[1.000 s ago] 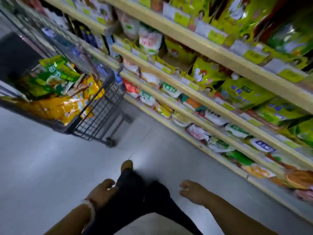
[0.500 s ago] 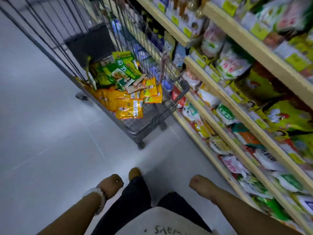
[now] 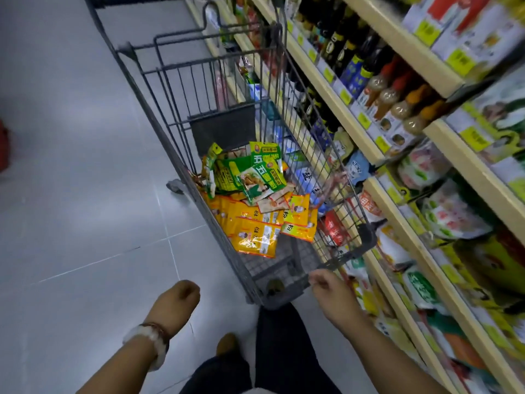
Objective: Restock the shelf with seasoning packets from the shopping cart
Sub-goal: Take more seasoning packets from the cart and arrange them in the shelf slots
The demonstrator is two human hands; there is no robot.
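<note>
Down below, the head view shows a shop aisle with a smooth grey tile floor [image 3: 85,172] and thin lines between the tiles. A long shelf [image 3: 377,194] with pale wooden edges runs along the right side, from near the person's feet up to the far top. It holds dark sauce bottles [image 3: 349,52] up high and soft bags lower down, with yellow price tags on the edges.

A grey wire shopping cart [image 3: 181,155] stands just beside the shelf. Its long side runs the same way as the shelf — away from the person, up the aisle. The near end of the cart is close to the person's dark trouser legs.

The seasoning packets [image 3: 255,206] lie in a heap on the cart's bottom. Green ones sit on top at the far part of the heap, and yellow and orange ones lie flat nearer the person, tipped every which way.

The left hand [image 3: 177,302] hangs over the floor, fingers curled in, holding nothing. A bracelet [image 3: 147,341] is on that wrist. The right hand [image 3: 332,294] reaches to the cart's near right corner — its fingers are bent at the rim, but I cannot tell if they grip it.
</note>
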